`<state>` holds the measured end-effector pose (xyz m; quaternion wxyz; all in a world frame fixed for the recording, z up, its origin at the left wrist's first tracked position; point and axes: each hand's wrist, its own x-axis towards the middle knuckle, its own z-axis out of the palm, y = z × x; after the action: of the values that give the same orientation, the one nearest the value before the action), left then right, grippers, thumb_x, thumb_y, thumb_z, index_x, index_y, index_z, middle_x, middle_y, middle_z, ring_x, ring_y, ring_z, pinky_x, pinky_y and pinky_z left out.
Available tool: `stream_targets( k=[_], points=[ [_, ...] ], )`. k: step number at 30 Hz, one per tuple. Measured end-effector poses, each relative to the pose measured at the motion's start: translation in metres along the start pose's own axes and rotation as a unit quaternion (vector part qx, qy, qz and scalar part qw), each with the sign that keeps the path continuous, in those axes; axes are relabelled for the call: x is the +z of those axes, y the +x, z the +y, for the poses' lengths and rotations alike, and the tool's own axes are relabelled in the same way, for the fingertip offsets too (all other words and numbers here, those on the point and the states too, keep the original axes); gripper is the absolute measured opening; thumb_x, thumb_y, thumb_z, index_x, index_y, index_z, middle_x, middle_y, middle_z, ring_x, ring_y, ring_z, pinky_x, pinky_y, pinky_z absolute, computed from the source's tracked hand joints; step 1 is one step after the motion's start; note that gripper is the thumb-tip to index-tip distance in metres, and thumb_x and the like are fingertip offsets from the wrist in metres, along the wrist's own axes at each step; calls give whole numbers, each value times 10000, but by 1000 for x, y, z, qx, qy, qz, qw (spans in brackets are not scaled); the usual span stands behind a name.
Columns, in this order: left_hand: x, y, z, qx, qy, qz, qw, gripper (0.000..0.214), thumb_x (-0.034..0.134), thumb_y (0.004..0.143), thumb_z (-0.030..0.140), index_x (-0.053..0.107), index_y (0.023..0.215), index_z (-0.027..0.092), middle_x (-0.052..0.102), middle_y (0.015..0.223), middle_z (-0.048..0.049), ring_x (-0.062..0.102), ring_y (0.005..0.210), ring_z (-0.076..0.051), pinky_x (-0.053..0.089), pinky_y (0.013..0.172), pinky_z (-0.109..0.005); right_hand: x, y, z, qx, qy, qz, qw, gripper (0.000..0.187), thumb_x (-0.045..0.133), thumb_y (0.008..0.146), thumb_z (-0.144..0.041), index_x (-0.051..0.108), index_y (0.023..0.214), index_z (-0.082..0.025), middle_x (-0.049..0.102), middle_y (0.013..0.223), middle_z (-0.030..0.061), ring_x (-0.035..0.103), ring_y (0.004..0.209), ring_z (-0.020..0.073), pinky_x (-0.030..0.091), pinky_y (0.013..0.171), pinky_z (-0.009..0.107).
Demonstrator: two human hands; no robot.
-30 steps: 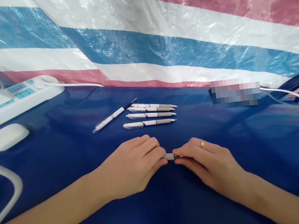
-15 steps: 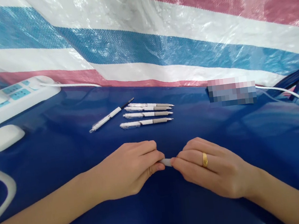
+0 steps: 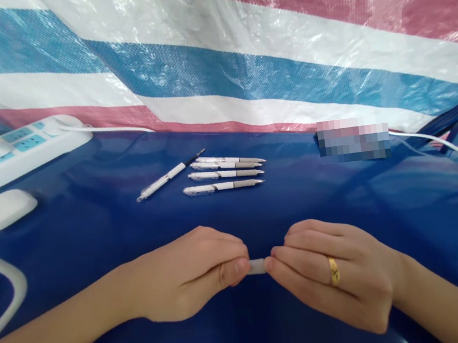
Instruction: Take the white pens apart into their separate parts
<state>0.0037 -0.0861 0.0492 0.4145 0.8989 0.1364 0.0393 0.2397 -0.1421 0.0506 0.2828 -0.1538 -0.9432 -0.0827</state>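
Observation:
A white pen (image 3: 258, 266) is gripped from both ends close to me, only a short white piece showing between the fingertips. My left hand (image 3: 191, 273) is closed around its left part. My right hand (image 3: 333, 273), with a gold ring, is closed on its right part. Beyond my hands three white-and-grey pens (image 3: 223, 174) lie side by side on the blue cover (image 3: 94, 227). A fourth pen (image 3: 167, 176) with its dark refill showing lies slanted to their left.
A white power strip (image 3: 21, 149) and a small white case (image 3: 2, 209) lie at the left. A white cable (image 3: 425, 137) runs from a blurred-out object (image 3: 353, 139) at the right. A striped red, white and blue tarp (image 3: 239, 53) hangs behind.
Both hands have drawn toward me with the pen. My right hand has rolled over so the ring faces up, and the pen's grey tip is no longer visible.

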Motion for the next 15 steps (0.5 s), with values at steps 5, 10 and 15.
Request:
stream_targets(
  k=[5,10,15],
  points=[
    [-3,-1,2,-38,-83,-3,996,358,280,1021,300,451,730,182,456,664,32,455,607,-110,377,605,-232,-1,5,3,-29,-23,27,999,137,581,870,-76,714,904,-70,745,792,50,675,703,173,606,668,298],
    [0,0,-1,-41,-127,11,991,350,291,1021,306,477,750,186,467,672,33,468,634,-113,378,602,-223,4,6,2,33,27,55,998,69,623,858,-85,691,864,-94,725,799,67,662,732,179,601,685,295],
    [3,1,-5,-27,-91,68,993,334,292,1023,296,501,788,186,532,727,30,511,664,-103,400,636,-209,12,-1,1,128,67,70,987,217,615,923,-221,612,1096,-91,664,1005,134,634,953,193,567,834,326]
  ],
)
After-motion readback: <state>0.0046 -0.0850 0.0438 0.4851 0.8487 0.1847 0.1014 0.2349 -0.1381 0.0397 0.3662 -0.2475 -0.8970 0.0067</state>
